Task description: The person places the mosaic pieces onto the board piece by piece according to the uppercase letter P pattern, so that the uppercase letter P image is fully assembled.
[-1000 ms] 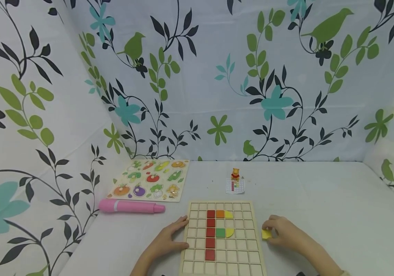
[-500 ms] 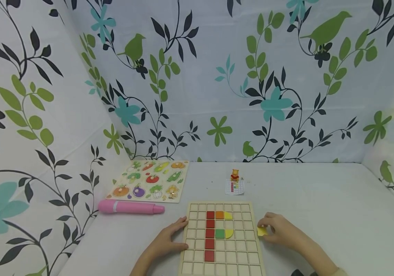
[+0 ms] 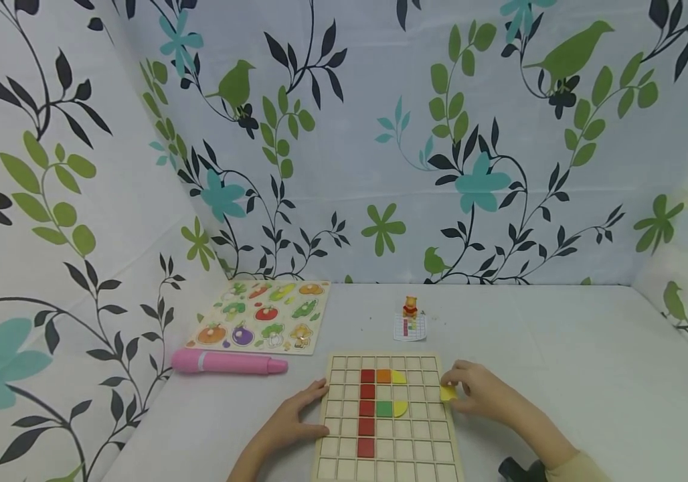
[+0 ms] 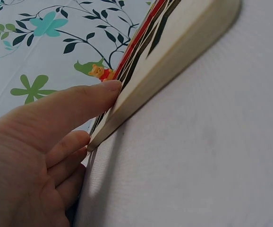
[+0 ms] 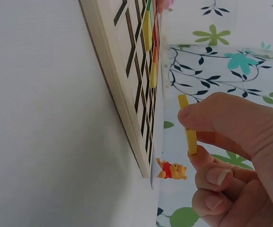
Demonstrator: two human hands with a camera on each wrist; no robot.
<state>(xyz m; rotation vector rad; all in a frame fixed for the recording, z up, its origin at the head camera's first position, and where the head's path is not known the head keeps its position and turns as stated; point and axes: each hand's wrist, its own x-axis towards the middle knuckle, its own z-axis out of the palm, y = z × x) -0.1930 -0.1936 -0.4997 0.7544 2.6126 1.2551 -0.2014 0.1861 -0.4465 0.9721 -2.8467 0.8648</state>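
Observation:
A wooden grid board (image 3: 404,466) lies on the table. Its cells hold a column of several red squares (image 3: 366,408), an orange square (image 3: 383,376), a green square (image 3: 384,408) and two yellow round-edged pieces (image 3: 401,408). Against the board's left edge rests my left hand (image 3: 288,420), its thumb touching the rim in the left wrist view. My right hand (image 3: 481,395) pinches a thin yellow piece (image 5: 188,125) between thumb and fingers. In the head view that piece overlaps the board's right edge; the right wrist view shows it held on its side, apart from the grid.
Behind the board, a small bear figure (image 3: 410,307) stands at a paper card (image 3: 419,331) with a printed coloured grid. To the left lie a vegetable puzzle board (image 3: 286,304) and a pink stick-like object (image 3: 232,362). A patterned curtain (image 3: 350,167) hangs behind the table.
My right hand has moved left and slightly away from me with the yellow piece, from beside the board to over its right edge. The left hand has stayed in place.

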